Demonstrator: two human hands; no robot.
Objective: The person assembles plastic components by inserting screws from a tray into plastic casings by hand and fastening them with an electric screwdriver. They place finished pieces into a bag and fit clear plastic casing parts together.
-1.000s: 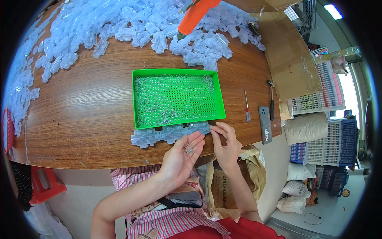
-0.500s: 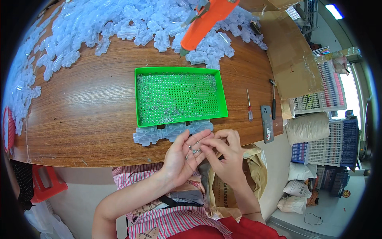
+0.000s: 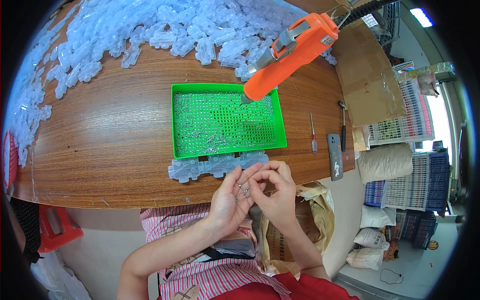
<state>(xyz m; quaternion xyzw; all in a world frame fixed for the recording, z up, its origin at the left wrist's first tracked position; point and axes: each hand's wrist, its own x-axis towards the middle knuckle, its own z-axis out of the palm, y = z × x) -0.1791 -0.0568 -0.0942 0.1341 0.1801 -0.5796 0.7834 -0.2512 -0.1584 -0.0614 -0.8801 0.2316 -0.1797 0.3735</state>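
Observation:
My left hand (image 3: 228, 205) is turned palm up, its fingers stretched and slightly cupped, with several small silver screws (image 3: 244, 191) lying in it. Over that palm, my right hand (image 3: 276, 196) pinches thumb and forefinger together at the screws; what the fingertips hold is hidden. A shallow green perforated tray (image 3: 279, 120) lies just beyond the hands, with many loose screws (image 3: 212, 142) spread across its bottom. Between tray and hands is a row of clear plastic housings (image 3: 186, 170), partly covered by my fingers. An orange electric screwdriver (image 3: 287, 57) hangs over the tray's far right corner.
Clear plastic parts (image 3: 165, 22) are heaped along the table's far side. To the right lie a small screwdriver (image 3: 314, 140), a hammer-like tool (image 3: 343, 127) and a phone (image 3: 335, 157). A cardboard sheet (image 3: 370, 75) borders that side; a brown paper bag (image 3: 320, 215) stands below the table edge.
The orange electric screwdriver has swung toward me and right, now reaching over the tray. My right hand has shifted slightly left, its fingers curling closer over my left palm.

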